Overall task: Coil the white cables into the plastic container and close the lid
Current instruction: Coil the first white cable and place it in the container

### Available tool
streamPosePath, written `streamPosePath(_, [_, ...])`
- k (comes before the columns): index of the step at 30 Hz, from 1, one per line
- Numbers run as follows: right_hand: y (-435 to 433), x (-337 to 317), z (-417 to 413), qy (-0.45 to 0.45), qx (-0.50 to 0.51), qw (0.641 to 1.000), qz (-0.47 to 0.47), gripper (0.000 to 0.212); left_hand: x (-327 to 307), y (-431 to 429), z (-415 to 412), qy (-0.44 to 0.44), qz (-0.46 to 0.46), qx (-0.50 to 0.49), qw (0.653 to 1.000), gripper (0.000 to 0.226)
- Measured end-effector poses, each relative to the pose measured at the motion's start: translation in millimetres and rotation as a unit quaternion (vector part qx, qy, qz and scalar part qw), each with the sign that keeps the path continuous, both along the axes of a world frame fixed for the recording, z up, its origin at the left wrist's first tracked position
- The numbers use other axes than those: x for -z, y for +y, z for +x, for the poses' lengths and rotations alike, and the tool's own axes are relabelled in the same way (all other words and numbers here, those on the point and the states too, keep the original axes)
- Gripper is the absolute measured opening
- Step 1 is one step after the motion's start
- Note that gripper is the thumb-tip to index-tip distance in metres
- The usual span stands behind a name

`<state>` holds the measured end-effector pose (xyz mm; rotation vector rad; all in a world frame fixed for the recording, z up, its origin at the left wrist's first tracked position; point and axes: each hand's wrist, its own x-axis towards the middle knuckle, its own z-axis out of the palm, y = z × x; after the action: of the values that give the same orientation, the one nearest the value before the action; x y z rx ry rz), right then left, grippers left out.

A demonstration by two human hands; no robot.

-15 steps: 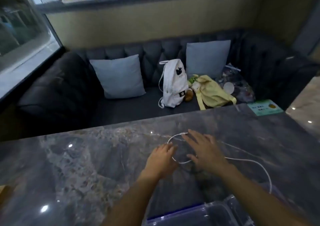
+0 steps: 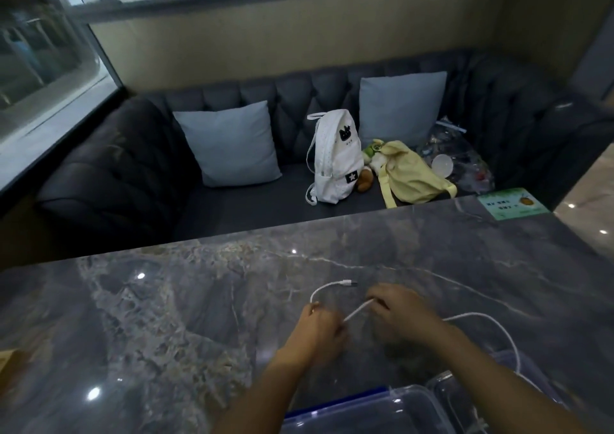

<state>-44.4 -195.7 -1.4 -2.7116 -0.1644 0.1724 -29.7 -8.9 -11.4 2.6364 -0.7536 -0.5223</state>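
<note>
A white cable [image 2: 327, 288] lies on the dark marble table [image 2: 166, 317], its plug end pointing right just beyond my hands. My left hand [image 2: 320, 329] has its fingers curled round the cable where it bends. My right hand [image 2: 400, 312] pinches a straight stretch of the same cable, which runs on to the right in a wide arc toward the near edge. A clear plastic container [image 2: 375, 410] with a blue clip sits at the near edge, under my forearms. Its lid [image 2: 465, 397] lies beside it on the right, partly hidden by my right arm.
Beyond the table stands a dark tufted sofa [image 2: 99, 181] with two grey cushions, a white backpack [image 2: 335, 158], a yellow bag [image 2: 412, 174] and a clear plastic bag. A green card [image 2: 513, 203] lies at the table's far right corner. A window runs along the left.
Both hands went from resting flat over the cable loop to gripping it. The loop has been pulled smaller and the plug end now shows beyond my fingers.
</note>
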Motion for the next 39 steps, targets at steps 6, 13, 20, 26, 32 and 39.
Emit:
streamPosePath(6, [2.9, -54.5, 3.4, -0.038, 0.040, 0.978, 0.203, 0.013, -46.5, 13.2, -8.7, 0.114, -0.249, -0.105, 0.956, 0.037])
streamPosePath(13, [-2.9, -120.2, -7.3, -0.100, 0.081, 0.920, 0.370, 0.008, -114.6, 48.8, -24.2, 0.221, -0.389, -0.091, 0.890, 0.038])
streamPosePath(20, [-2.2, -137.4, -23.8, -0.065, 0.108, 0.989, 0.080, 0.050, -145.0, 64.4, -40.1, 0.244, -0.430, -0.177, 0.851, 0.050])
streamPosePath(26, [48.4, -148.4, -45.7, -0.101, -0.062, 0.986, 0.120, 0.042, -157.3, 61.9, -56.9, 0.314, -0.481, -0.218, 0.789, 0.051])
streamPosePath(32, [73.1, -162.2, -54.7, -0.070, -0.072, 0.946, 0.308, 0.012, -171.0, 74.8, -70.7, 0.410, -0.572, -0.142, 0.696, 0.038])
streamPosePath(39, [63.2, -165.4, -52.0, -0.128, 0.037, 0.897, 0.421, 0.011, -174.2, 104.8, -85.4, 0.464, -0.633, -0.095, 0.612, 0.026])
